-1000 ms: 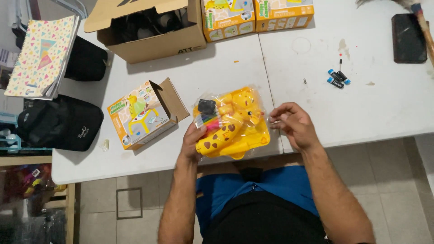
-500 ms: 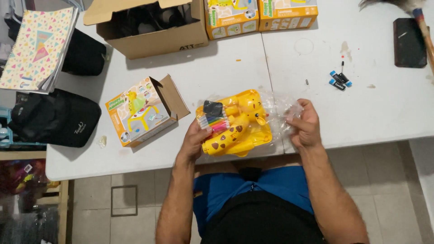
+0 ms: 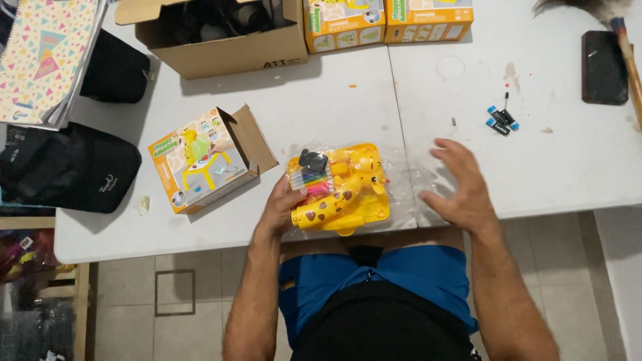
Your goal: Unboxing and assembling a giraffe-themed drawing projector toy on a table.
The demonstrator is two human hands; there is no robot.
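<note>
Here, at the far left edge of the white worktop (image 3: 334, 87), a notebook (image 3: 43, 57) with a triangle pattern lies on a dark bag (image 3: 110, 63), and a second black bag (image 3: 67, 167) hangs over the left edge below it. Along the far edge stands an open brown carton (image 3: 227, 40) with dark items inside, and just to its right are two orange boxes (image 3: 388, 20) side by side. Nearer the front edge, left of the middle, an orange toy box (image 3: 200, 160) lies tilted with its end flap open.

At the front edge, in the middle, lies the yellow giraffe toy (image 3: 344, 190) inside a clear plastic bag (image 3: 401, 184), with a bundle of coloured markers and a dark part at its left end. The left hand (image 3: 284, 204) closes its grip on the left end of the toy, thumb on top by the markers, fingers under it. The toy rests on the worktop with its lower side just over the front edge.

The right hand (image 3: 461, 184) is just right of the toy, palm down with fingers spread wide, holding nothing; it is blurred, and it sits over the loose end of the bag, though I cannot tell whether it touches the plastic.

Further right, well apart, small blue and black pieces (image 3: 501, 120) lie toward the far edge, and a dark flat pouch (image 3: 602, 67) sits near the far right corner beside a feather duster (image 3: 612, 23).
</note>
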